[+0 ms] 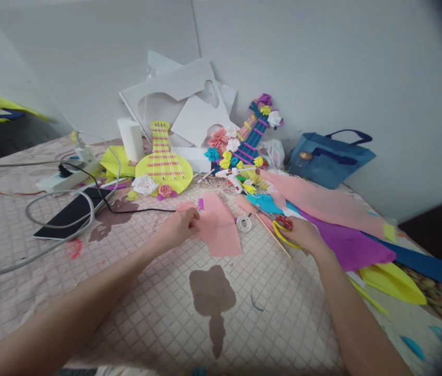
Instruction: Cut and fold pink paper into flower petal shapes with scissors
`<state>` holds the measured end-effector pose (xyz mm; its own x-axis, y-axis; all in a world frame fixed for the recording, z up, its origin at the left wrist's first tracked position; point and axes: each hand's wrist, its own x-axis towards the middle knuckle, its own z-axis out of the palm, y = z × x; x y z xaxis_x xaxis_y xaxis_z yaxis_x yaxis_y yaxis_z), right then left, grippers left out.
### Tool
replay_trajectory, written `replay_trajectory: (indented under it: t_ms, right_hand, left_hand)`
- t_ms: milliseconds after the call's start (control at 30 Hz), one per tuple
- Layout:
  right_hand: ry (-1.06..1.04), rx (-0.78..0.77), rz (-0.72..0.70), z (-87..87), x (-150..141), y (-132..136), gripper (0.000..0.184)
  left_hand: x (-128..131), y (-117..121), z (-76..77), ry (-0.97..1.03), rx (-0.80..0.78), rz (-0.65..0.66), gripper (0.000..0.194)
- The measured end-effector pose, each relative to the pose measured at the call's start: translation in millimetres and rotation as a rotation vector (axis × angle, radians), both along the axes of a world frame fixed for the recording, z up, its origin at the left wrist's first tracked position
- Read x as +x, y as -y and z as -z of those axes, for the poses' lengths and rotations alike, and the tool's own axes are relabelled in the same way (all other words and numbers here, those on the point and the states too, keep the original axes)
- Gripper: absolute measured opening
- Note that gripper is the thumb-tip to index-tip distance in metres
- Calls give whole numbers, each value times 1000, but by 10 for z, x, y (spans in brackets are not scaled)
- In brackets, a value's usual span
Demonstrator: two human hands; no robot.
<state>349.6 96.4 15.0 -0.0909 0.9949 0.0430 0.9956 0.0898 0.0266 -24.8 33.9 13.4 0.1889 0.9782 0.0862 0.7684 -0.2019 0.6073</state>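
My left hand (179,227) rests on the quilted cloth (146,308) with its fingers pinched on the left edge of a pink paper sheet (219,227). My right hand (303,235) is closed round the handles of yellow and red scissors (282,230), just right of a thin wooden stick (271,235). A small roll of clear tape (244,223) lies between the two hands, beside the pink sheet.
Behind lie a yellow paper guitar (163,162), a blue flowered guitar (250,141), a white glue gun (232,177), white boards (189,104) and a blue bag (328,156). A power strip (66,177), cables and a dark tablet (72,211) sit left. Coloured paper sheets (342,230) spread right.
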Motion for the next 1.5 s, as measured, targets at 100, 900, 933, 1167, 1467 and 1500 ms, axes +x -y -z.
replay_trajectory:
  t_ms: [100,900,933,1167,1467,1500]
  right_hand:
    - [-2,6,-23,-4,-7,7,30]
    - [-62,-33,-30,-128,-35,75,34]
    - [-74,-37,-35,-135,-41,78,33]
    - [-139,-28,-34,-136,-43,76,32]
    - [-347,-64,-136,-151,-112,146,33]
    - [-348,-51,-125,-154,-114,143,33]
  left_hand:
    - [-26,-34,11,78,27,9,13]
    - [-61,-98,-75,496,-77,110,27]
    - [-62,-102,-73,503,-82,107,28]
    - [-76,-116,-82,380,-34,99,29]
    - [-76,-106,-80,462,-118,50,34]
    - [-72,-100,-90,489,-129,55,36]
